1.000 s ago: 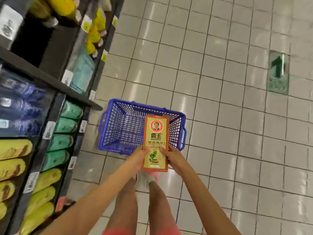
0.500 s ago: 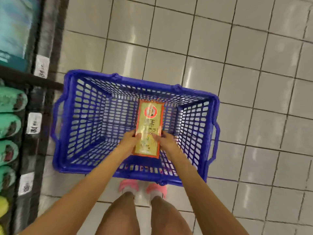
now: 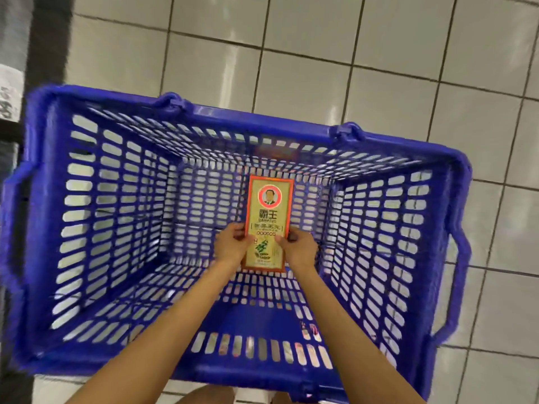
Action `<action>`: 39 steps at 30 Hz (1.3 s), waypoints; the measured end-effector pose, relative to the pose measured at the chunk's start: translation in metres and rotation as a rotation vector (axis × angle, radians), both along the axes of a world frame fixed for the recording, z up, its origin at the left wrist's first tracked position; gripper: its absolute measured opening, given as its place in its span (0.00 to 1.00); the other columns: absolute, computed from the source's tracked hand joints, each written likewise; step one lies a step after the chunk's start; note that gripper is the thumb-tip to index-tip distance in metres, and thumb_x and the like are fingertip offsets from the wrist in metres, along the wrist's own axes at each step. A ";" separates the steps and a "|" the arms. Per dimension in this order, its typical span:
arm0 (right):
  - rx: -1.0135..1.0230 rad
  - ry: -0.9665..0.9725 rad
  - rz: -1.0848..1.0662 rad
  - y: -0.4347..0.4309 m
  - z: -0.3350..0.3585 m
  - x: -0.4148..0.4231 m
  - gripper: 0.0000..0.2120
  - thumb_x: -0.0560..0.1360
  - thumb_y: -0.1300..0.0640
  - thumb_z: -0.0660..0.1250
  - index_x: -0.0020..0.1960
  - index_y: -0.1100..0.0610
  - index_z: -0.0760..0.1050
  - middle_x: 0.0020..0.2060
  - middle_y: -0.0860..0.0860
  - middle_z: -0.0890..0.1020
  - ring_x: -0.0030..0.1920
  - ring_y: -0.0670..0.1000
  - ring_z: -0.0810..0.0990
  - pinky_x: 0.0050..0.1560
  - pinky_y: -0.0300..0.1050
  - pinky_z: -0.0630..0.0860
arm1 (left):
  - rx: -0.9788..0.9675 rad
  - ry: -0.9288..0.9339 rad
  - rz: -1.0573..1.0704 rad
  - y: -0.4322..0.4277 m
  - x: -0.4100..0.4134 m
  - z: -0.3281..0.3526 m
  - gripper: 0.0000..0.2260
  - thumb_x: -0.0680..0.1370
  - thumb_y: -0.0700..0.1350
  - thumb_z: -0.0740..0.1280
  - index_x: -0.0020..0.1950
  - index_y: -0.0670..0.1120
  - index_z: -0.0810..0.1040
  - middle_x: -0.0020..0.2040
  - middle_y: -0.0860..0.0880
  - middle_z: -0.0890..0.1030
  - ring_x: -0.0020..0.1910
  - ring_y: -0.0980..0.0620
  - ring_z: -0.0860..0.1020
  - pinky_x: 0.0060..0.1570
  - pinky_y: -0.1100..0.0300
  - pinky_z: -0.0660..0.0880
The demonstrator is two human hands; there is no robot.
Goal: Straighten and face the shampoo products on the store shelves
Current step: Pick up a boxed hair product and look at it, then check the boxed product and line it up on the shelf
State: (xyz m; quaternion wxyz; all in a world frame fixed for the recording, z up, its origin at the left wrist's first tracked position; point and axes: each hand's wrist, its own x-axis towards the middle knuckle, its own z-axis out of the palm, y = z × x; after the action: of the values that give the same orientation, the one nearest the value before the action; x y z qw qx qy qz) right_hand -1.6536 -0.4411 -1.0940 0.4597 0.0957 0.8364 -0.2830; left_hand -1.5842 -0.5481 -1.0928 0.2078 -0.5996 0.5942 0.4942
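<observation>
**Hazards**

- The dark shelving edge (image 3: 49,39) sits at the far left, just beside the basket. Only this strip and a blurred white price label (image 3: 10,94) are in view, so no shelf slot for the product can be identified.
- The left hand (image 3: 232,247) pinches the left edge of the orange-bordered, gold-faced flat rectangular shampoo carton (image 3: 269,205), thumb on the printed front. The right hand (image 3: 302,249) pinches the right edge the same way. Both grips sit on the lower half. The upper half is unsupported and could tip forward if one hand lets go first.
- The carton is inside the blue perforated plastic shopping basket (image 3: 250,116), label up, above its bottom grid. Whether it touches the grid cannot be told.
- A carton corner could probably catch in a slot of the grid and crease.
- A product left in the basket is not faced on a shelf, so the task stays open for this item.

**Materials and shapes**

- Basket: rigid moulded plastic, rectangular, with walls tapering inward. Walls and bottom carry rows of rounded oblong slots. A loop handle (image 3: 458,275) hangs at the right side.
- Carton: thin glossy card with sharp corners, likely to dent easily.
- Floor: glossy pale square tiles (image 3: 408,48) with dark grout lines. They are smooth and likely offer the basket little resistance to sliding.
</observation>
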 end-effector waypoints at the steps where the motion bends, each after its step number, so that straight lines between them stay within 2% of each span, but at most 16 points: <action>1: 0.007 0.012 0.002 -0.001 -0.001 0.001 0.12 0.75 0.62 0.69 0.58 0.65 0.78 0.52 0.59 0.83 0.45 0.50 0.79 0.33 0.21 0.67 | 0.001 -0.010 -0.013 0.000 0.001 -0.002 0.17 0.75 0.39 0.68 0.63 0.38 0.72 0.60 0.41 0.78 0.57 0.45 0.77 0.50 0.58 0.72; 5: 0.049 0.009 0.011 -0.007 0.011 0.000 0.11 0.76 0.61 0.68 0.55 0.65 0.77 0.51 0.58 0.83 0.47 0.52 0.80 0.38 0.31 0.70 | 0.089 -0.004 0.028 -0.004 0.003 0.003 0.17 0.77 0.37 0.66 0.65 0.38 0.72 0.62 0.40 0.77 0.60 0.44 0.75 0.59 0.53 0.73; 7: 0.069 0.010 0.012 -0.009 0.034 0.000 0.10 0.77 0.60 0.66 0.56 0.65 0.77 0.51 0.57 0.82 0.48 0.51 0.80 0.37 0.29 0.68 | 0.090 -0.042 0.044 -0.005 0.004 0.023 0.16 0.79 0.39 0.63 0.66 0.39 0.72 0.64 0.41 0.76 0.63 0.44 0.73 0.63 0.53 0.69; 10: 0.040 0.020 0.050 -0.010 0.092 0.002 0.11 0.78 0.59 0.63 0.56 0.64 0.77 0.50 0.57 0.82 0.42 0.50 0.78 0.28 0.24 0.66 | 0.076 -0.010 0.097 -0.002 0.009 0.076 0.14 0.79 0.40 0.61 0.64 0.38 0.74 0.64 0.41 0.76 0.64 0.44 0.73 0.63 0.55 0.68; 13: 0.004 0.020 -0.003 -0.012 0.179 0.008 0.11 0.77 0.59 0.64 0.54 0.65 0.78 0.49 0.59 0.83 0.40 0.52 0.79 0.32 0.34 0.68 | 0.106 0.041 0.135 0.000 0.017 0.157 0.13 0.79 0.39 0.62 0.62 0.37 0.75 0.62 0.39 0.77 0.62 0.41 0.74 0.63 0.50 0.70; 16: -0.042 0.031 -0.059 -0.016 0.287 0.017 0.11 0.77 0.58 0.64 0.51 0.66 0.78 0.48 0.62 0.83 0.51 0.58 0.80 0.47 0.43 0.71 | 0.087 0.096 0.166 -0.004 0.028 0.262 0.13 0.78 0.38 0.63 0.60 0.35 0.77 0.58 0.36 0.79 0.57 0.41 0.77 0.57 0.51 0.72; 19: -0.095 0.035 -0.009 -0.028 0.407 0.027 0.11 0.77 0.59 0.64 0.51 0.66 0.79 0.48 0.63 0.83 0.50 0.58 0.80 0.54 0.48 0.72 | 0.104 0.169 0.187 -0.015 0.041 0.382 0.11 0.78 0.37 0.62 0.57 0.34 0.78 0.55 0.34 0.79 0.49 0.45 0.76 0.45 0.58 0.68; 22: -0.191 0.048 0.095 -0.043 0.521 0.033 0.10 0.78 0.58 0.64 0.51 0.64 0.80 0.44 0.59 0.83 0.46 0.57 0.79 0.53 0.50 0.74 | 0.113 0.241 0.249 -0.028 0.051 0.494 0.11 0.78 0.36 0.63 0.41 0.43 0.83 0.39 0.39 0.79 0.39 0.50 0.75 0.35 0.60 0.65; 23: -0.242 0.060 0.112 -0.046 0.555 0.036 0.08 0.78 0.58 0.64 0.50 0.62 0.79 0.40 0.55 0.81 0.42 0.53 0.78 0.49 0.46 0.74 | 0.084 0.266 0.264 -0.032 0.054 0.528 0.11 0.78 0.36 0.63 0.41 0.44 0.84 0.33 0.43 0.77 0.32 0.54 0.74 0.32 0.62 0.65; 25: -0.349 0.105 0.139 -0.051 0.610 0.040 0.07 0.78 0.60 0.64 0.49 0.63 0.78 0.39 0.52 0.78 0.41 0.49 0.75 0.42 0.36 0.71 | 0.030 0.335 0.282 -0.038 0.061 0.588 0.08 0.78 0.36 0.63 0.54 0.36 0.80 0.37 0.44 0.78 0.24 0.65 0.72 0.30 0.70 0.66; 27: -0.431 0.119 0.173 -0.052 0.648 0.048 0.08 0.78 0.59 0.63 0.51 0.63 0.78 0.42 0.53 0.78 0.45 0.51 0.76 0.47 0.37 0.72 | -0.035 0.401 0.296 -0.038 0.074 0.634 0.13 0.78 0.35 0.62 0.61 0.32 0.74 0.47 0.41 0.81 0.34 0.61 0.75 0.33 0.75 0.66; 29: -0.441 0.119 0.273 -0.051 0.677 0.060 0.08 0.79 0.55 0.62 0.52 0.56 0.78 0.45 0.53 0.79 0.50 0.53 0.77 0.57 0.48 0.71 | -0.084 0.449 0.344 -0.033 0.091 0.670 0.14 0.79 0.35 0.61 0.63 0.31 0.72 0.49 0.41 0.83 0.40 0.55 0.74 0.39 0.72 0.68; 31: -0.479 0.098 0.342 -0.050 0.697 0.070 0.05 0.78 0.53 0.62 0.48 0.52 0.75 0.42 0.51 0.79 0.48 0.54 0.77 0.58 0.49 0.70 | -0.118 0.496 0.445 -0.022 0.111 0.699 0.14 0.80 0.36 0.60 0.63 0.31 0.71 0.56 0.37 0.78 0.45 0.50 0.75 0.51 0.61 0.73; 33: -0.559 0.048 0.405 -0.048 0.706 0.079 0.04 0.79 0.56 0.63 0.46 0.55 0.74 0.38 0.49 0.77 0.44 0.50 0.74 0.52 0.46 0.70 | -0.205 0.488 0.509 -0.009 0.135 0.719 0.13 0.80 0.40 0.62 0.61 0.36 0.74 0.60 0.40 0.76 0.55 0.46 0.75 0.63 0.51 0.70; 35: -0.571 0.005 0.542 -0.048 0.709 0.085 0.05 0.78 0.55 0.63 0.46 0.55 0.75 0.41 0.49 0.77 0.44 0.48 0.75 0.51 0.45 0.71 | -0.312 0.485 0.624 0.011 0.164 0.727 0.10 0.79 0.43 0.63 0.58 0.42 0.77 0.60 0.45 0.77 0.57 0.48 0.75 0.60 0.55 0.70; 39: -0.614 -0.012 0.852 -0.053 0.711 0.121 0.09 0.79 0.58 0.61 0.40 0.55 0.72 0.37 0.50 0.75 0.40 0.47 0.72 0.48 0.45 0.68 | -0.379 0.453 0.991 0.076 0.232 0.733 0.12 0.79 0.42 0.62 0.61 0.40 0.75 0.58 0.42 0.78 0.57 0.47 0.75 0.54 0.57 0.68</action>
State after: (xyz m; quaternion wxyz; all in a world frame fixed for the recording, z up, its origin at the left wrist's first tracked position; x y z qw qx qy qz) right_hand -1.5324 -0.4940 -0.3826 0.5455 -0.3904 0.6771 -0.3025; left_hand -1.3527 -0.4716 -0.3597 -0.2921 -0.7123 0.3500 0.5337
